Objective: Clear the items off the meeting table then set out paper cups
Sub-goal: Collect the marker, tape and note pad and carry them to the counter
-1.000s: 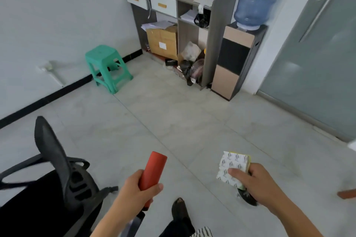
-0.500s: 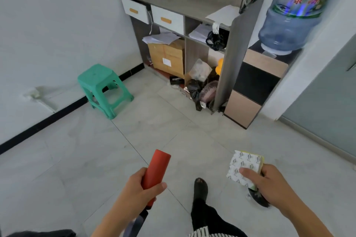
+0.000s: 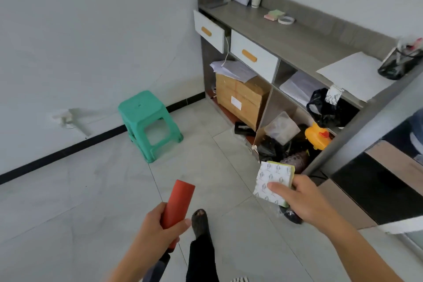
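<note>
The red tube (image 3: pixel 179 204) sits low at six o'clock with the left hand (image 3: pixel 160 229) curled round it, the patterned packet (image 3: pixel 273 182) at four o'clock pinched by the right hand (image 3: pixel 304 199), a grey cabinet (image 3: pixel 297 39) at two, a green stool (image 3: pixel 146 110) at nine.

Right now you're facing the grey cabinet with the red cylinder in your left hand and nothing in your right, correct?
Not quite. The right hand is not empty: it pinches a white patterned packet with a yellow edge, as the head view shows. The rest stands: the left hand grips the red cylinder, and the grey cabinet is ahead.
</note>
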